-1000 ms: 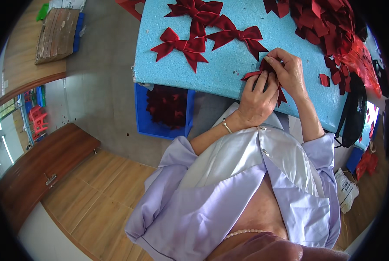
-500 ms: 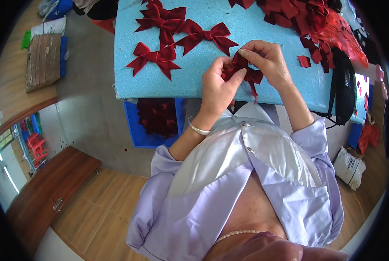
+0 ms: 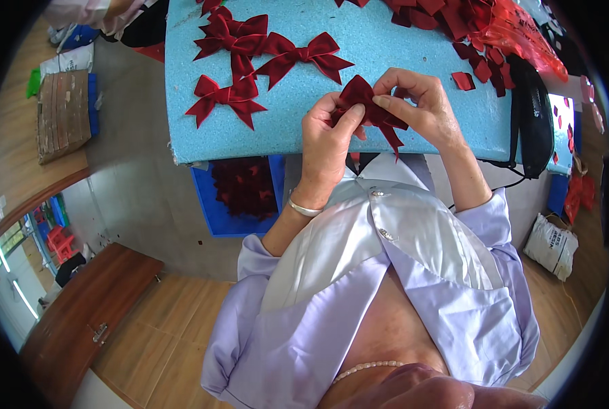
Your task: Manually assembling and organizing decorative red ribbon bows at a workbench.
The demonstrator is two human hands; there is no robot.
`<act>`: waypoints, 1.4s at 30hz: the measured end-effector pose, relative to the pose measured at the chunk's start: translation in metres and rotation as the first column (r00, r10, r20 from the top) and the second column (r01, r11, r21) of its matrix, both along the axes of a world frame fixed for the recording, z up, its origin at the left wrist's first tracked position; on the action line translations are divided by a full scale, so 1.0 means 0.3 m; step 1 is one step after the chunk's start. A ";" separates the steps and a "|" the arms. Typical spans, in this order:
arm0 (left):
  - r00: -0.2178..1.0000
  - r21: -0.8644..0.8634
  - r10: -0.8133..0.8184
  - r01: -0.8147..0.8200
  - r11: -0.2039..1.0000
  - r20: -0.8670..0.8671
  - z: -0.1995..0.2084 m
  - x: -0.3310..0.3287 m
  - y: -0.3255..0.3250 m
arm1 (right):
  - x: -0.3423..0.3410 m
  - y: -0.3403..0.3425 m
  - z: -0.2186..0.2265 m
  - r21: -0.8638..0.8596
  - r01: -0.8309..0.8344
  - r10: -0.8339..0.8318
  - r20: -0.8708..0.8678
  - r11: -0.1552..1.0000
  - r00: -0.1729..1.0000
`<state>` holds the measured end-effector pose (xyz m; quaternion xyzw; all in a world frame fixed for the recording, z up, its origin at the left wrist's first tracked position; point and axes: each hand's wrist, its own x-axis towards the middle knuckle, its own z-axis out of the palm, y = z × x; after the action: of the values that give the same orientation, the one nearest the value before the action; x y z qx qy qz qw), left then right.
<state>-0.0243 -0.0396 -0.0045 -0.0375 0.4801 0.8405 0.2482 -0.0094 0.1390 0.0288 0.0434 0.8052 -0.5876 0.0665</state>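
Note:
Between my two hands, over the near edge of the table, is a dark red velvet bow (image 3: 357, 91) with its tails hanging down. My left hand (image 3: 330, 126) pinches it from the left, the thumb pressed on its middle. With thumb and fingers closed, my right hand (image 3: 417, 102) grips the bow's right side. To the left, finished-looking red bows lie on the blue table (image 3: 284, 126): one bow (image 3: 304, 56) near my hands, another bow (image 3: 224, 100) at the left, and several overlapping behind them.
Loose red fabric pieces (image 3: 454, 20) are heaped at the far right, beside a red plastic bag (image 3: 522, 41). A black bag (image 3: 530, 123) hangs at the table's right edge. Below the left front edge stands a blue bin (image 3: 205, 204) holding red bows.
The bow's loop now stands up, more spread between my hands. My right thumb and fingers have shifted down along it. The whole view has moved slightly.

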 end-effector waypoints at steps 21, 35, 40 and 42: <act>0.993 -0.151 -0.024 0.006 0.989 -0.118 0.052 0.050 -0.035 | 0.060 -0.029 -0.002 -0.229 0.076 -0.068 0.040 0.970 0.997; 1.000 -0.034 0.008 -0.008 0.999 -0.023 0.033 0.062 -0.029 | 0.070 -0.041 -0.022 -0.231 0.026 -0.046 -0.078 0.973 0.996; 0.999 -0.004 0.032 -0.032 0.999 0.018 0.035 0.063 -0.028 | 0.073 -0.040 -0.042 -0.249 0.004 -0.029 -0.098 0.969 0.995; 0.999 0.001 0.026 -0.026 1.000 0.030 0.032 0.063 -0.030 | 0.074 -0.038 -0.046 -0.260 -0.005 -0.023 -0.106 0.966 0.994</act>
<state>-0.0055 -0.0485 0.0052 -0.0562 0.4753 0.8433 0.2446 0.0129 0.1276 0.0148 0.0061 0.7234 -0.6900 0.0251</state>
